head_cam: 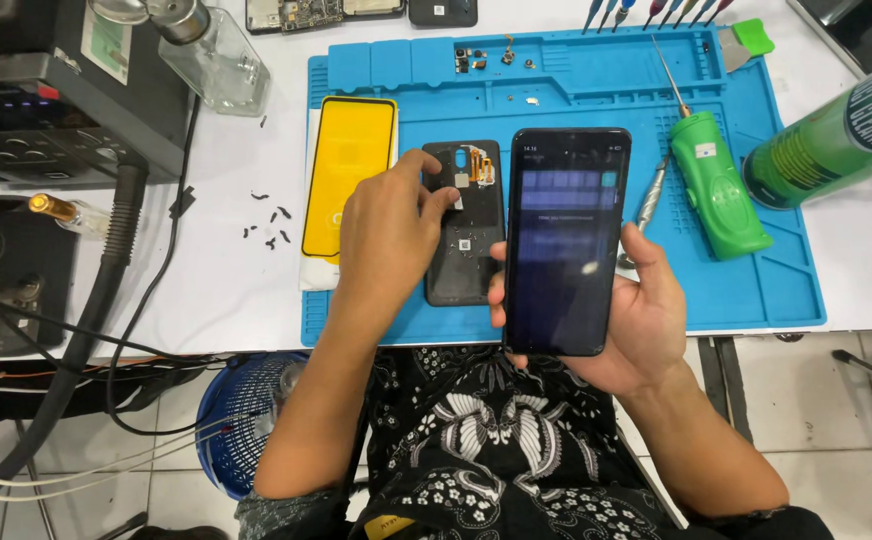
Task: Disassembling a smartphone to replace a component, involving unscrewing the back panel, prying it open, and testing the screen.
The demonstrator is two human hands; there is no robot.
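- the right hand [636, 310] cradles a dark smartphone [564, 240] from beneath, fingers wrapped round its edges and thumb on the left rim; its screen is lit and faces up, held just above the near edge of the blue repair mat [566, 90]
- the left hand [388, 232] rests on a black phone back cover [464, 225] lying inside-up on the mat, just left of the phone; the fingertips press near its upper part, close to the orange flex piece, and it looks like a pinch, though what lies between them is too small to tell
- judging by this, the step in hand is a check of the powered phone while the cover is readied beside it
- the next move seems to call for steadying the cover with the left hand and keeping the phone level, clear of the loose small parts [486, 60] at the top of the mat
- a yellow screen protector sheet [348, 175] lies left of the cover
- a green electric screwdriver [718, 185] and a green spray can [836, 135] lie to the right
- tiny black screws [268, 225] are scattered on the white table [226, 290]
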